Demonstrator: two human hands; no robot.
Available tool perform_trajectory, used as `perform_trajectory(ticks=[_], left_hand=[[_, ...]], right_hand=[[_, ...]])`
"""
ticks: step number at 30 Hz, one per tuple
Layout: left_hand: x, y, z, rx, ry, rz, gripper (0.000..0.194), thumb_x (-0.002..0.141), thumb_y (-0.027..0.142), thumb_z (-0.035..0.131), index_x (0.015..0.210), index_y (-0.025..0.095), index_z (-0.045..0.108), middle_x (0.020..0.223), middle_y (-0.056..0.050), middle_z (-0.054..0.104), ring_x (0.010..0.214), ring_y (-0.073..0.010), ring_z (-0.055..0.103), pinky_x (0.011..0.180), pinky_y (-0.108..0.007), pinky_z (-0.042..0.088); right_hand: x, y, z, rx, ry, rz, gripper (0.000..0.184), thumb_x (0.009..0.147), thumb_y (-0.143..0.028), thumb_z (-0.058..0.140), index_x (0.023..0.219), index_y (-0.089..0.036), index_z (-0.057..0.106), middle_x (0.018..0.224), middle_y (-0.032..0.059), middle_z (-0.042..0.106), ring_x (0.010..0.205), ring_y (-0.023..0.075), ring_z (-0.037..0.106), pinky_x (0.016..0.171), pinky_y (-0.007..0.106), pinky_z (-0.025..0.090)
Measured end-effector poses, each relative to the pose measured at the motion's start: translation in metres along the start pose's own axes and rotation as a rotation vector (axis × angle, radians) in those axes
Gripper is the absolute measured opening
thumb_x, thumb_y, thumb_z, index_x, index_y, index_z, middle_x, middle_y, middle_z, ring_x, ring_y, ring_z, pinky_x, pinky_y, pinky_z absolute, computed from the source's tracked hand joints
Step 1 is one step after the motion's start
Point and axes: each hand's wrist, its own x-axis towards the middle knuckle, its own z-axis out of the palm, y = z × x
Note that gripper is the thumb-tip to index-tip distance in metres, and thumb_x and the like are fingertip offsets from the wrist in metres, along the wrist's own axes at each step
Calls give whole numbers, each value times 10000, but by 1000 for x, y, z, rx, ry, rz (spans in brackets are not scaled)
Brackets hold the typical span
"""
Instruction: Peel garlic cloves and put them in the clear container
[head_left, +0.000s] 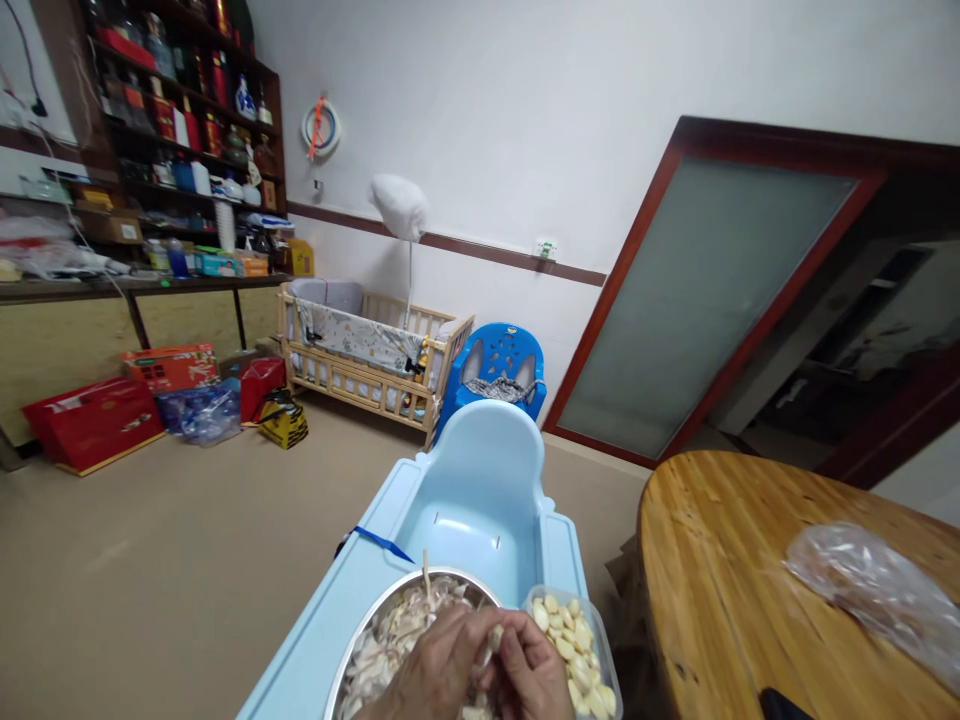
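Both my hands meet at the bottom middle over a steel bowl full of garlic skins and cloves. My left hand and my right hand are closed in a pinch on one garlic clove held between their fingertips. A clear plastic tub of peeled garlic cloves sits just right of the bowl, touching my right hand's side. Bowl and tub rest on a light blue baby high chair.
A round wooden table stands at the right with a clear plastic bag on it. Farther back are a blue plastic chair, a wooden crib, red boxes on the floor and a loaded shelf.
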Motion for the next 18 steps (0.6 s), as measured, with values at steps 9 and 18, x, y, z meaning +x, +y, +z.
perform_trajectory(ticks=[9, 18], left_hand=[[1, -3, -3, -113, -17, -82, 582, 631, -14, 499, 1159, 231, 485, 923, -70, 664, 774, -202, 651, 669, -277, 552], [-12, -13, -15, -129, 33, -108, 595, 701, -12, 439, 1259, 196, 438, 1062, -126, 644, 897, -216, 651, 736, -278, 540]], right_hand=[[2, -9, 4, 148, -75, 82, 274, 676, -439, 732, 624, -190, 631, 514, -7, 647, 413, 94, 529, 429, 193, 389], [3, -9, -1, 134, 15, 66, 284, 609, -391, 794, 742, -168, 679, 587, 9, 689, 406, 65, 525, 405, 154, 397]])
